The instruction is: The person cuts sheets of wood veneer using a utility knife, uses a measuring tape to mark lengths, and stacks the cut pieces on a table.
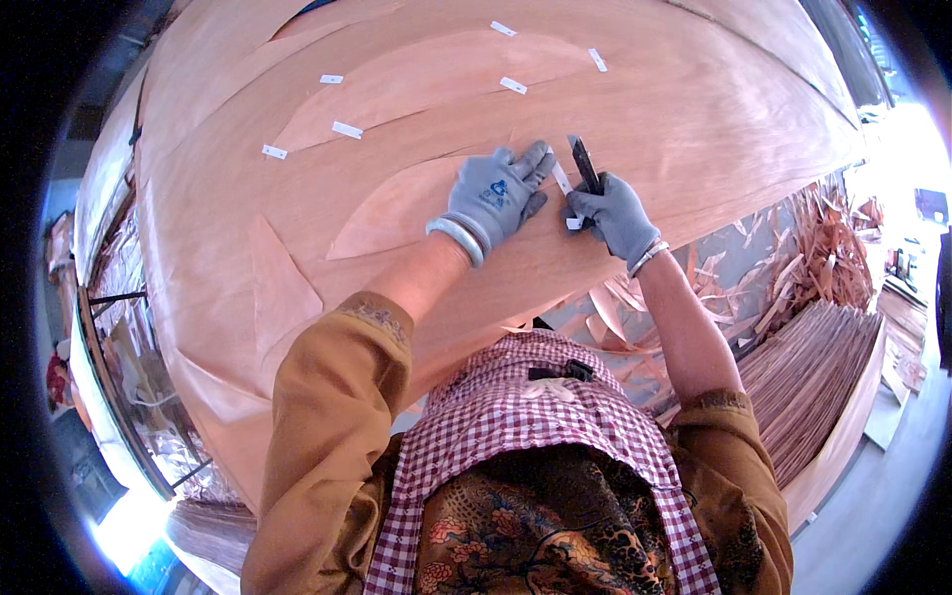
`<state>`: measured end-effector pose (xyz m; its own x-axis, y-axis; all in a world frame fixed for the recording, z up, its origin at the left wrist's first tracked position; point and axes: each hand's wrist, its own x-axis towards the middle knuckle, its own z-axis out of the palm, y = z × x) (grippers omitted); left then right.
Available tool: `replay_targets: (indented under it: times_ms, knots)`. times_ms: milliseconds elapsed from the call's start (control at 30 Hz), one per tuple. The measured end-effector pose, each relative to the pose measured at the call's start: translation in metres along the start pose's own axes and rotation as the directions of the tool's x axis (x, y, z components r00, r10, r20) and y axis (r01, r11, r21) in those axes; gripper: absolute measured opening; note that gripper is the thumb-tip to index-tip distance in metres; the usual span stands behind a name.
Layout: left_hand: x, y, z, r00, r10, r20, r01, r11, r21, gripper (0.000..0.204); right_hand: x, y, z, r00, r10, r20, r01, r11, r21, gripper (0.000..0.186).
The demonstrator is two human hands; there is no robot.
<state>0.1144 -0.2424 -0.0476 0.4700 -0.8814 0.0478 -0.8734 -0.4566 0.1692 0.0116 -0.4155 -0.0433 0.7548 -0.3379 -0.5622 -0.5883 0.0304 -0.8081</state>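
My left hand [501, 203] in a grey glove lies on the pale pink veneer sheet [694, 99], fingers extended, their tips at the upper end of a white tape strip [558, 169]. My gloved right hand [615, 218], just right of it, grips a black utility knife [585, 159] pointing up the sheet, with a small white piece [574, 223] by its fingers. Short white tape pieces [513, 85] are stuck across the upper sheet around curved patches. A curved veneer patch [377, 223] lies left of my left hand.
Loose veneer scraps [605, 307] lie below the sheet's edge at the right, beside a tall heap of shavings [833, 243] and stacked veneer strips [793, 397]. A dark bar [114, 297] juts beside the sheet on the left, with another veneer stack [208, 531] at lower left.
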Motion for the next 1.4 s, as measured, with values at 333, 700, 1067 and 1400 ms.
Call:
replay_targets:
  times_ms: [333,700,1067,1400]
  knots:
    - [0.006,0.000,-0.029,0.970,0.084,0.228,-0.070,0.995,-0.069,0.043,-0.014,0.001,0.000,0.994,-0.035,0.105,0.028,0.997,0.069,0.010]
    - [-0.048,-0.050,-0.009,0.971,-0.227,-0.076,0.219,0.971,-0.100,0.044,-0.027,-0.045,0.030,0.957,-0.136,0.256,0.134,0.991,0.025,0.020]
    - [-0.092,-0.098,0.001,0.919,-0.257,-0.299,0.248,0.966,-0.067,0.045,0.050,-0.085,0.112,0.942,-0.107,0.317,0.200,0.941,-0.274,0.016]
    - [-0.072,-0.086,0.012,0.929,-0.078,-0.362,0.033,0.991,-0.128,0.040,0.067,-0.072,0.116,0.963,-0.117,0.244,0.212,0.886,-0.413,0.026]
